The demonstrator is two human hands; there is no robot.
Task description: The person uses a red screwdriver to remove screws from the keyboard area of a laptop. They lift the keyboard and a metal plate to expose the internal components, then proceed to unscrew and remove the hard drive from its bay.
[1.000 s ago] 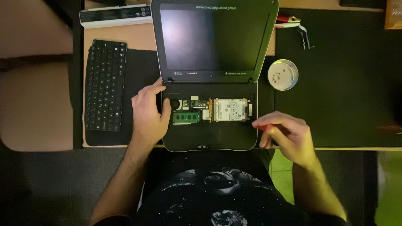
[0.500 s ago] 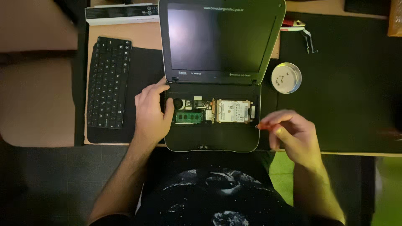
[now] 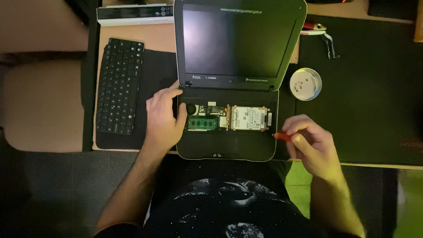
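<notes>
Right hand (image 3: 310,143) shifted right; white-labelled drive (image 3: 249,118) exposed.

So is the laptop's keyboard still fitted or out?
Out: the keyboard lies left of the laptop, whose memory module and hard drive are exposed.

Open mat (image 3: 365,110) right of the laptop (image 3: 227,147); small dish (image 3: 305,83) (near the hinge) and a tool (image 3: 324,37) near the back edge obstruct.

Small electronics repair bench: opened laptop (image 3: 233,88) with its innards bare, removed keyboard (image 3: 116,86) at the desk's left edge, screw dish (image 3: 305,83) on a dark work mat (image 3: 365,101) (dim lighting).
</notes>
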